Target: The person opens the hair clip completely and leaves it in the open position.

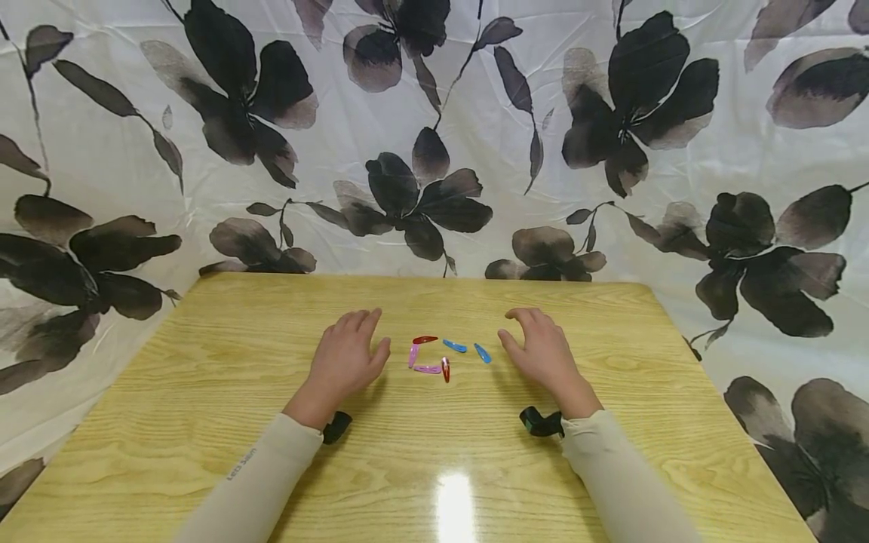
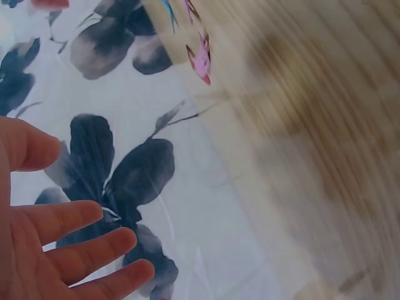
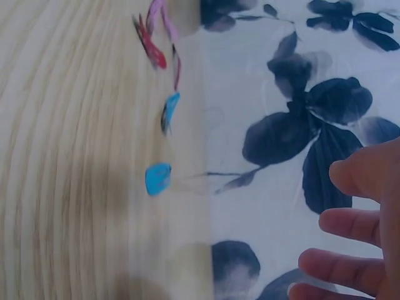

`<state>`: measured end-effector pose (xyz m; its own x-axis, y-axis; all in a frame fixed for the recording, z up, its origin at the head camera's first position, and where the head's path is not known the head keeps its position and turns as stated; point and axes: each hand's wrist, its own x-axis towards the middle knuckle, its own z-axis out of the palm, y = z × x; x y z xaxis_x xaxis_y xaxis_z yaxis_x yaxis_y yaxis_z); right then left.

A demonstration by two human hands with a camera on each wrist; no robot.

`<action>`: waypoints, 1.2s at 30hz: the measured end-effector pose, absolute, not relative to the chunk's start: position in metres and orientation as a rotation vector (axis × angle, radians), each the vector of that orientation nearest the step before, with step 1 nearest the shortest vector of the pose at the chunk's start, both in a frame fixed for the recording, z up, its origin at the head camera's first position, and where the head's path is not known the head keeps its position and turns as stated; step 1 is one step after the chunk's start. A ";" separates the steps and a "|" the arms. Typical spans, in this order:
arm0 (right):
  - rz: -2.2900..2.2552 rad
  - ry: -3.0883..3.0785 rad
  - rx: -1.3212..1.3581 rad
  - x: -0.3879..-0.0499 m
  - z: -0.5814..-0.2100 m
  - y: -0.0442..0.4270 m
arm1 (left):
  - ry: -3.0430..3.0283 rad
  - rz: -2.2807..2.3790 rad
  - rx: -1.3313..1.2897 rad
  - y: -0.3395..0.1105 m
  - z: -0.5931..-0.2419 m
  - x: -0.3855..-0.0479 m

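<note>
Several small hair clips lie between the two hands in the head view: a red one (image 1: 425, 340) at the top, a pink one (image 1: 413, 355) at the left, another pink one (image 1: 428, 369) below, a second red one (image 1: 446, 369), and two blue ones (image 1: 454, 345) (image 1: 482, 353) to the right. The left hand (image 1: 348, 354), fingers spread and holding nothing, is left of the clips. On their other side the right hand (image 1: 541, 351) is also empty, its thumb nearest the rightmost blue clip (image 3: 158, 179). Neither hand touches a clip.
The wooden table (image 1: 380, 467) extends around the clips and under both forearms. Behind it hangs a white cloth (image 1: 326, 136) with dark flowers. Black wrist devices (image 1: 337, 427) (image 1: 541, 422) sit at both wrists.
</note>
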<state>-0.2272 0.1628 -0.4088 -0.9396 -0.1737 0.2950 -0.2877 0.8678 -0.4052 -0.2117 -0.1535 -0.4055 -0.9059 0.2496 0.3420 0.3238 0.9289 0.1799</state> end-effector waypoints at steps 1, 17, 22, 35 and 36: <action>0.667 -2.789 0.352 -0.227 -0.409 0.161 | -2.773 -0.341 -0.423 -0.152 -0.406 -0.212; 0.788 -2.799 0.352 -0.230 -0.414 0.131 | -2.739 -0.440 -0.444 -0.135 -0.412 -0.213; 0.815 -2.800 0.354 -0.229 -0.416 0.124 | -2.752 -0.466 -0.449 -0.131 -0.414 -0.212; 0.834 -2.764 0.412 -0.230 -0.426 0.112 | -2.761 -0.598 -0.459 -0.126 -0.419 -0.212; 0.840 -2.761 0.419 -0.230 -0.427 0.110 | -2.762 -0.613 -0.463 -0.126 -0.420 -0.212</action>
<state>-0.2297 0.1105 -0.4268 -0.9339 -0.2043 0.2935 -0.3332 0.7954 -0.5063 -0.2121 -0.1260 -0.4200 -0.9114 0.2472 0.3289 0.3631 0.8593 0.3602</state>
